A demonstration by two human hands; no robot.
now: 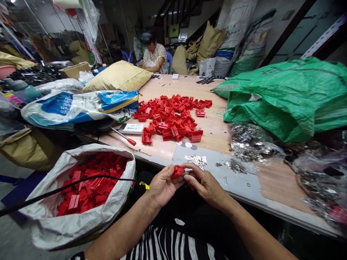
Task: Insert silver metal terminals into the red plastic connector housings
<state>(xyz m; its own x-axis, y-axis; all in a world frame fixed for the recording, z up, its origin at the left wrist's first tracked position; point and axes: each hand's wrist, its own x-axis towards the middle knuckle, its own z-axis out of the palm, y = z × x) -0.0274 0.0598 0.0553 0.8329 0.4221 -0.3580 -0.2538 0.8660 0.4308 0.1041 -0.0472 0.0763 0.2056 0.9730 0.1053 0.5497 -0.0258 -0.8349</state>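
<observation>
My left hand [165, 183] is closed around a small red plastic part [177, 171], held just off the table's front edge. The fingers of my right hand [204, 183] are pinched against the right side of that part; whatever lies between their tips is too small to make out. Beyond my hands, a heap of similar red plastic parts [173, 117] covers the middle of the table. Small shiny metal pieces [195, 161] lie on a grey mat just past my fingers, with more darker metal pieces [236, 165] to their right.
An open white sack [35, 216] full of red parts stands at the left. A red-handled screwdriver [127, 138] and a white box-like device [131, 128] lie near the heap. Green sacking [284, 94] and bagged metal pieces [249, 141] fill the right. A person [155, 57] sits across the table.
</observation>
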